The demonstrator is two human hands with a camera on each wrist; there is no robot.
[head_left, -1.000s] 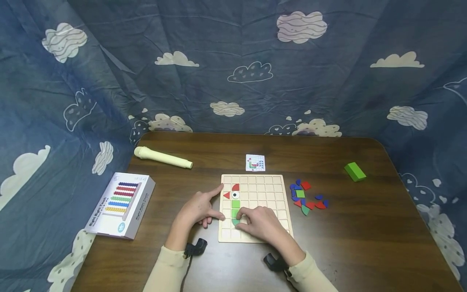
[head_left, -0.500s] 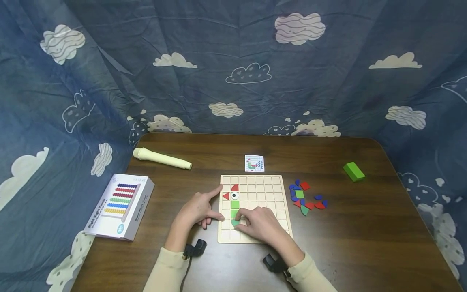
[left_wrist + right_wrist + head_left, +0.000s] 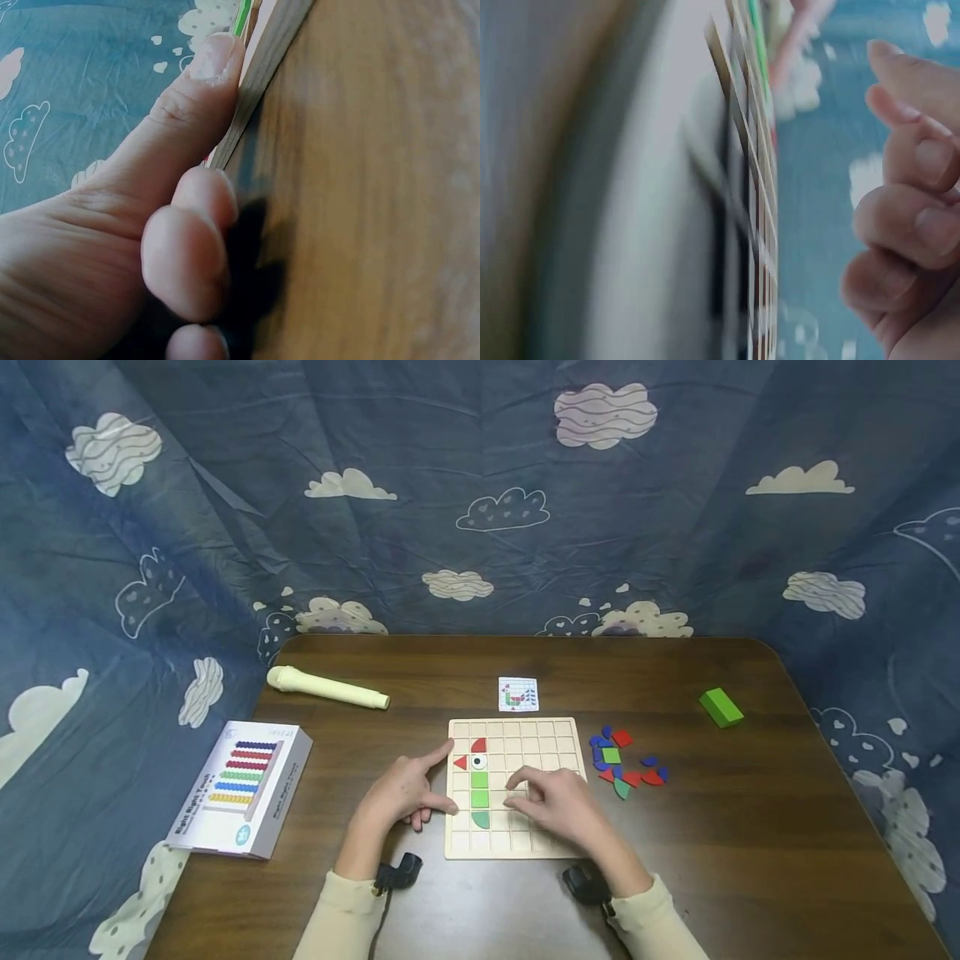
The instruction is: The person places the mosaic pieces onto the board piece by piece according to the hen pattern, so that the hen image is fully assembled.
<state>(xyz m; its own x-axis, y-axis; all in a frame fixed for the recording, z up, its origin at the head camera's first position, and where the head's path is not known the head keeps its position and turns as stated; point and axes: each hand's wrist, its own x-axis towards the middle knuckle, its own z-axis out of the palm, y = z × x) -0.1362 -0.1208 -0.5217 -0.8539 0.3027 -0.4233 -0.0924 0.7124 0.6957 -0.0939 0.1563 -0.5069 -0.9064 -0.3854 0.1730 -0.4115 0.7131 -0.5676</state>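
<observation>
A pale wooden grid board (image 3: 536, 756) lies flat on the table in the head view. Down its left columns sit a red quarter-round piece (image 3: 478, 746), a red triangle (image 3: 460, 762), an eye tile (image 3: 478, 762), two green squares (image 3: 479, 789) and a darker green quarter-round piece (image 3: 481, 819). My left hand (image 3: 400, 789) rests at the board's left edge, forefinger and thumb spread and touching it; the other fingers are bent below in the left wrist view. Over the board's middle hovers my right hand (image 3: 558, 806), thumb and forefinger apart, holding nothing.
Loose red, blue and green pieces (image 3: 611, 756) lie right of the board. Behind it is a small pattern card (image 3: 518, 694). A cream microphone-shaped object (image 3: 330, 687) and an abacus box (image 3: 240, 789) stand left; a green block (image 3: 722, 707) lies far right.
My right hand has let go of the dark green quarter-round piece and moved right, leaving it on the board. The left hand stays at the board's edge. The head view has shifted slightly.
</observation>
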